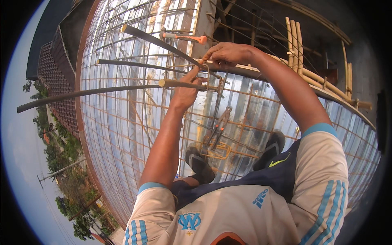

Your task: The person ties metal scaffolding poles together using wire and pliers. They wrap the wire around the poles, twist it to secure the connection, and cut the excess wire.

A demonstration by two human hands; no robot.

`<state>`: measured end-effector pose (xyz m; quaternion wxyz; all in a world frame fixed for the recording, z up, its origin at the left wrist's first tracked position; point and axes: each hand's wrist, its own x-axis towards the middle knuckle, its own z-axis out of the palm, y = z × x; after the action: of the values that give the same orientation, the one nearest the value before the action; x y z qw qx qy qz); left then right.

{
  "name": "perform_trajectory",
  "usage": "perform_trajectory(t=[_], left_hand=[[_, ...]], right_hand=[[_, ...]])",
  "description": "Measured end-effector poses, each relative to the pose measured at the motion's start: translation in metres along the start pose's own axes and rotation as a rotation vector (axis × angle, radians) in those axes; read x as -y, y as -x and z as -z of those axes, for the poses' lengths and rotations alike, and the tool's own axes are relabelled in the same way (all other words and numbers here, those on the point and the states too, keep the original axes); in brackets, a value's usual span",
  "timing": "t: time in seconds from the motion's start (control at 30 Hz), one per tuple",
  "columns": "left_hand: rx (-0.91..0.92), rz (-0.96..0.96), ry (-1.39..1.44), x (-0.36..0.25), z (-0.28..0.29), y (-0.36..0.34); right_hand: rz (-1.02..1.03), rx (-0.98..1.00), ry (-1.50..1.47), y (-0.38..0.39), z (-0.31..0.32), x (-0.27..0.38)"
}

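Note:
Three long dark steel bars (87,88) stretch out leftward from a joint with a bent wire stirrup (208,77). My left hand (185,92) grips at this joint, fingers around the bars and stirrup. My right hand (226,54) is closed at the upper end of the stirrup, fingertips pinched beside the bar; what they hold is too small to make out. A hammer with an orange handle (188,37) rests above my hands. Below them, pincers with orange-marked grips (220,124) lie on the mesh near some bent rods (216,151).
Rusty rebar mesh (245,106) covers corrugated metal decking (110,122) under my feet. Bamboo poles (298,45) and an open drop are at upper right. The deck's edge (85,118) runs along the left, with tiled roofs (59,85), trees and overhead wires beyond.

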<state>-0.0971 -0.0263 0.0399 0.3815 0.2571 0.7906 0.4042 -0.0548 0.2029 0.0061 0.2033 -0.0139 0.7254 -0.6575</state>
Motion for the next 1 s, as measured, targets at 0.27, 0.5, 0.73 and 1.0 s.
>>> perform_trajectory(t=[0.27, 0.5, 0.73, 1.0], left_hand=[[-0.094, -0.020, 0.262, -0.003, -0.011, 0.010], [-0.192, -0.178, -0.502, -0.001, -0.006, 0.004], [-0.178, -0.116, -0.513, -0.007, -0.002, 0.005], [-0.093, -0.027, -0.419, -0.028, -0.004, 0.012]], right_hand=[[0.064, -0.204, 0.161, -0.009, 0.002, 0.011], [0.192, -0.316, 0.176, -0.024, 0.002, -0.011], [0.164, -0.115, 0.218, -0.018, -0.005, 0.003], [0.145, -0.045, 0.486, -0.009, -0.020, 0.020]])
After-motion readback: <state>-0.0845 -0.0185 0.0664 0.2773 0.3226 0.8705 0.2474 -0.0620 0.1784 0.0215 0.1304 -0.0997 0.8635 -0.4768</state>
